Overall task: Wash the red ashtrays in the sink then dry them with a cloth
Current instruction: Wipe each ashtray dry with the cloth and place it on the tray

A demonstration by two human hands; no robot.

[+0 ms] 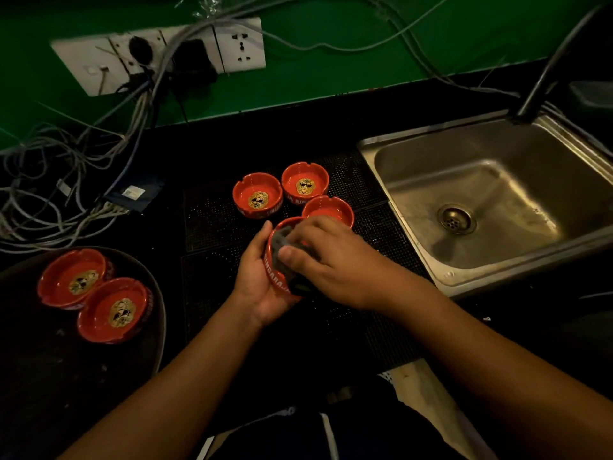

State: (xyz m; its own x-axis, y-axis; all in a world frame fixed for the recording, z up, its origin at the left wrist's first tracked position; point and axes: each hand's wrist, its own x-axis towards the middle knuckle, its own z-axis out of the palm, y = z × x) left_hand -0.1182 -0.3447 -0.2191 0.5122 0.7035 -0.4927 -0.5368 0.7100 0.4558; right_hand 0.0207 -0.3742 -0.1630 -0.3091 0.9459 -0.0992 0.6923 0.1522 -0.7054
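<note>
My left hand (257, 277) grips a red ashtray (277, 278), tilted on its side above the black mat. My right hand (326, 262) presses a grey cloth (282, 239) into that ashtray's bowl, fingers curled over the cloth. Behind my hands, three more red ashtrays stand upright on the mat: one at the left (257, 194), one behind it (305, 180), one partly hidden by my right hand (328, 209). Two further ashtrays (71, 277) (114, 308) lie on a dark round tray (146, 356) at the left. The steel sink (414, 187) is at the right, and it looks dry.
A dark tap spout (544, 78) reaches over the sink's back edge. A tangle of cables (66, 180) and wall sockets (240, 44) fill the back left against the green wall. A black perforated mat (212, 260) covers the counter under my hands.
</note>
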